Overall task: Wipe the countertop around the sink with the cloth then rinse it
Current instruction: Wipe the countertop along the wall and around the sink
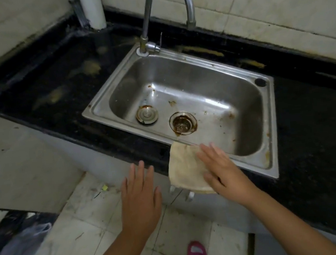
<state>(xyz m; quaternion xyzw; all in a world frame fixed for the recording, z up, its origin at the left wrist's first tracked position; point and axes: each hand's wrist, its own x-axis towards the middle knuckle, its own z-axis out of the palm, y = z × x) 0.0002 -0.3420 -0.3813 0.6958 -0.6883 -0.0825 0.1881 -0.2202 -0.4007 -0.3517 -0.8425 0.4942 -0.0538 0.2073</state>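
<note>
Step in hand: wiping, I'd say — the cloth (185,168) is on the near edge of the counter, and no water runs from the tap (166,3), so the rinse looks to be yet to come.
Cloth: pale and stained, spread flat over the near rim of the sink (267,137) and the dark countertop (315,142), its near edge drooping over the front.
Right hand (220,169): flat on the cloth's right side, fingers straight and spread, pressing down, not gripping.
Left hand (140,195): released and holding nothing, fingers straight, hovering out in front of the counter, just left of the cloth and apart from it.
Counter to the left: yellowish smears and a wet sheen, well apart from the cloth.
Far strip: more yellow-brown streaks behind the sink, to the right of the tap.
Basin: brown grime round the open drain (183,123); a loose plug (147,114) lies just left of it.
Next move, as I judge it: push the cloth along the near edge under flat pressure, then work round to the left and far smears.
</note>
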